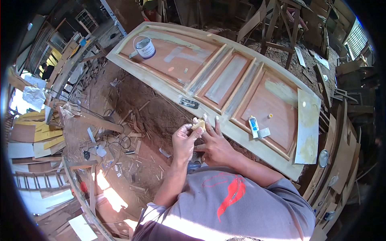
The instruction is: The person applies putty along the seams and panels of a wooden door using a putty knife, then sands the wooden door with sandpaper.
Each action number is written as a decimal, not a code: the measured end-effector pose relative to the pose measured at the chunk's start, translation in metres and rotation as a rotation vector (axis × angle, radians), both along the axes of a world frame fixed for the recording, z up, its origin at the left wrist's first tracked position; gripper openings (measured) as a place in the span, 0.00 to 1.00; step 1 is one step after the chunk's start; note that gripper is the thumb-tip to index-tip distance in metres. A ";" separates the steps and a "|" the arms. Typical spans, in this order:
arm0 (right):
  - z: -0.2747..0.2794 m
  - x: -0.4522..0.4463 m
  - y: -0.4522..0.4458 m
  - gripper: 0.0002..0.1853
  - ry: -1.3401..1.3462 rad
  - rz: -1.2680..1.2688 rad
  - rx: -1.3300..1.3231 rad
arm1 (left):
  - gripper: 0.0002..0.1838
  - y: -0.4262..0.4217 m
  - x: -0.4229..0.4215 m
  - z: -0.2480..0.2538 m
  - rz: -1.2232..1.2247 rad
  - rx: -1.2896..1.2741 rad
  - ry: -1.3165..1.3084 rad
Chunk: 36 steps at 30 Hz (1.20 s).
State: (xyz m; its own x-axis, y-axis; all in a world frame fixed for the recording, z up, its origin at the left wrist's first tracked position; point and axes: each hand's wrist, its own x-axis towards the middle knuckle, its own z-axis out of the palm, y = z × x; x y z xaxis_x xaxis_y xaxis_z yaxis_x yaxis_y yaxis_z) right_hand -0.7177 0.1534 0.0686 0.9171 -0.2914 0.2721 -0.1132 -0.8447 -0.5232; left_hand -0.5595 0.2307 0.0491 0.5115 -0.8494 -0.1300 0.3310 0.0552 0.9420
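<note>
My left hand (185,140) is closed, pinching a small pale tan piece (198,124) whose kind I cannot make out. Beside it, my right hand (219,145) has its fingers stretched and apart, with the fingertips against or close to the piece. Whitish residue marks the fingers. Both hands are at the near edge of a panelled wooden door (229,106) lying flat, patched with pale filler. On its right panel lie a white and blue tube (253,126), a small grey square (263,133) and a yellow cap (270,115).
A white can (145,48) with a wire handle stands on the door's far-left panel. A dark rectangular patch (189,103) shows on the near rail. A stained pale board (308,126) overlaps the right end. Wood scraps (136,136) litter the dirt floor; timber leans at right.
</note>
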 end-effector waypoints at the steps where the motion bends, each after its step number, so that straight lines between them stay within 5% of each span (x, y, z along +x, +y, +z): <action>1: 0.001 0.000 -0.002 0.29 -0.007 0.032 0.036 | 0.11 0.001 0.002 -0.007 0.030 0.012 0.024; 13: -0.032 0.002 -0.019 0.30 -0.301 0.413 0.760 | 0.11 0.034 0.020 -0.036 0.142 -0.103 0.272; 18: -0.030 0.026 -0.017 0.27 -0.163 0.334 0.236 | 0.17 0.042 0.030 -0.014 0.177 -0.004 0.083; 22: -0.025 0.064 -0.008 0.26 0.052 0.371 0.164 | 0.16 0.049 0.070 -0.033 0.130 0.099 -0.009; 25: -0.031 0.095 -0.012 0.26 -0.026 0.397 0.237 | 0.12 0.051 0.109 -0.041 0.082 0.075 0.114; 30: -0.027 0.164 -0.018 0.26 -0.001 0.451 0.468 | 0.12 0.062 0.190 -0.042 -0.084 0.036 0.383; 36: -0.025 0.255 -0.013 0.29 -0.045 0.475 1.042 | 0.10 0.075 0.290 -0.050 -0.108 0.021 0.247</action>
State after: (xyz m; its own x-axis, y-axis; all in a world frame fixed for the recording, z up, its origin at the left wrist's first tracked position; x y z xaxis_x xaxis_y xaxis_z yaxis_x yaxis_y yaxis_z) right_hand -0.4626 0.1399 0.0437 0.9904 -0.0212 0.1369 0.1378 0.0491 -0.9892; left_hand -0.2696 0.3061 -0.0011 0.3689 -0.8930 -0.2578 0.5538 -0.0116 0.8326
